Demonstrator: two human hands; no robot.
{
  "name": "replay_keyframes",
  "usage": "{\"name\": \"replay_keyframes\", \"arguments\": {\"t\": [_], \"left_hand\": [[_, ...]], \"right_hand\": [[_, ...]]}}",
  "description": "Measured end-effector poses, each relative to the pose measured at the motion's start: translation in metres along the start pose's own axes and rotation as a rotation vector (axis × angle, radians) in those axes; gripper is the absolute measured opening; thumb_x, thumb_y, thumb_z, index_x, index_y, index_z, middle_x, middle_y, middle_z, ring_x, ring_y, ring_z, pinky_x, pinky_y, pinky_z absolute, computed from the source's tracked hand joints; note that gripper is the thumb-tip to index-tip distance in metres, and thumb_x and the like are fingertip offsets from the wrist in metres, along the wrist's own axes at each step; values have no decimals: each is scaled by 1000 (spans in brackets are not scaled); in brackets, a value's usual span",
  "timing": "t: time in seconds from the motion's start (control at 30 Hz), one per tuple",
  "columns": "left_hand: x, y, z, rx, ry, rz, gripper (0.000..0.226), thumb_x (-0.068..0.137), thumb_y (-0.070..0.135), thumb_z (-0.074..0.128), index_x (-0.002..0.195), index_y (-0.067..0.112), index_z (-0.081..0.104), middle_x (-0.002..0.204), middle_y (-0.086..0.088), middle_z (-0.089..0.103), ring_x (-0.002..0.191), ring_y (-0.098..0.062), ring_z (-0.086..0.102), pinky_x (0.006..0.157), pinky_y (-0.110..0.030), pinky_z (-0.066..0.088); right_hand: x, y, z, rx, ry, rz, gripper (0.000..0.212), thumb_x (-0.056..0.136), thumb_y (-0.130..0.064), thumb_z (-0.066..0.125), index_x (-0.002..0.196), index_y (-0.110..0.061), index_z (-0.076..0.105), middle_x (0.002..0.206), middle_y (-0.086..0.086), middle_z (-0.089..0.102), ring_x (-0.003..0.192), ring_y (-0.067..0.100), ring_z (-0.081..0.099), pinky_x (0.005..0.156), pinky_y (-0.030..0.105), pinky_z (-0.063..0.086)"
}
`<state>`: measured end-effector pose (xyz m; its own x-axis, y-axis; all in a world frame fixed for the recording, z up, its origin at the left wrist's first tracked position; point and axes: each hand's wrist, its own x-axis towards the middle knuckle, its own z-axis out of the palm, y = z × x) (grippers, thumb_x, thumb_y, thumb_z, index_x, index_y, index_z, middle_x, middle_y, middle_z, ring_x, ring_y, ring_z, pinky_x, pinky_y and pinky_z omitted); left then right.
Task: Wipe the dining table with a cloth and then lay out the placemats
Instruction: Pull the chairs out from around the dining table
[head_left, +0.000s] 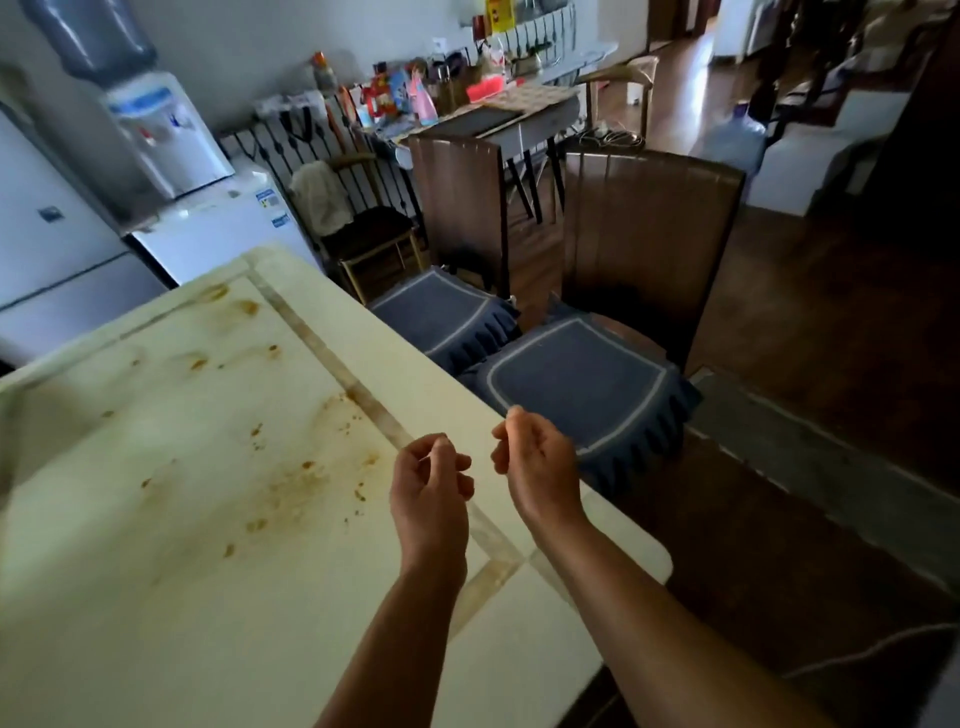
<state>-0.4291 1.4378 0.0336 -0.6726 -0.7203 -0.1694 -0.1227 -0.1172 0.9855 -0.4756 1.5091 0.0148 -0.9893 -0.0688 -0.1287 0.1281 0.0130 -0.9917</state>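
The cream dining table (156, 597) fills the lower left of the head view. Brown smears and crumbs (291, 483) are spread over its top, thickest near the inlaid border strip. My left hand (431, 483) hovers over the table near its right edge, fingers curled loosely with nothing in them. My right hand (535, 457) hangs beside it over the table's edge, fingers also curled and empty. No cloth or placemat is in sight.
Two dark wooden chairs with blue seat cushions (576, 384) (441, 312) stand along the table's right side. A water dispenser (156, 130) on a small white fridge (223, 228) stands at the back left. A cluttered side table (498, 114) lies beyond the chairs.
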Motion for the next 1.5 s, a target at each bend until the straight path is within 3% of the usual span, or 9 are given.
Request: {"name": "replay_keyframes", "arguments": {"t": [0.33,0.5,0.77,0.87,1.0,1.13,1.3,1.5], "left_hand": [[30,14,95,-93,-171,-32,15,94,21,48,99,10,58,77,-6,60,65,-14,52,59,-26,46],[49,21,132,-140,-207,4,13,95,22,49,97,13,59,77,-3,59,67,-12,53,64,-26,48],[76,9,267,-88,-238,9,16,95,26,48,89,20,61,78,-2,63,64,-10,54,61,-24,49],[98,7,342,-84,-205,43,15,95,25,47,97,19,60,79,-2,64,66,-10,56,62,-24,49],[124,11,444,-114,-117,23,17,95,26,47,102,17,60,88,-8,69,77,-17,64,67,-27,50],[134,18,528,-99,-98,13,20,95,28,47,108,19,58,97,-7,70,87,-17,66,74,-27,50],[156,22,588,-68,-27,5,22,93,28,49,111,21,59,102,-6,67,92,-18,64,78,-28,52],[194,18,637,-71,79,-22,21,92,32,50,110,25,59,102,-3,66,91,-15,62,77,-29,50]], "right_hand": [[77,-28,-46,-69,129,-39,35,98,-36,40,71,-21,57,66,-1,60,66,14,58,65,29,48],[113,-34,-59,-68,96,-50,37,98,-38,40,69,-22,57,66,-1,60,66,15,58,71,36,52],[229,-35,-150,-44,164,-76,38,98,-36,40,70,-20,59,62,-3,59,65,14,58,76,41,52],[302,-42,-185,-16,105,-103,37,99,-34,38,71,-20,58,62,-2,58,65,16,58,75,41,53],[388,-66,-241,-53,-102,-179,35,100,-33,36,78,-17,59,65,0,58,69,19,60,72,39,54],[462,-89,-300,-155,-186,-234,35,100,-31,38,79,-14,61,64,-1,58,61,8,58,57,16,49],[520,-103,-317,-127,-284,-192,32,99,-33,39,77,-21,59,65,-2,60,68,15,62,72,37,54],[591,-116,-319,-178,-362,-262,29,99,-34,38,81,-24,58,69,-3,62,63,8,60,63,24,51]]}}
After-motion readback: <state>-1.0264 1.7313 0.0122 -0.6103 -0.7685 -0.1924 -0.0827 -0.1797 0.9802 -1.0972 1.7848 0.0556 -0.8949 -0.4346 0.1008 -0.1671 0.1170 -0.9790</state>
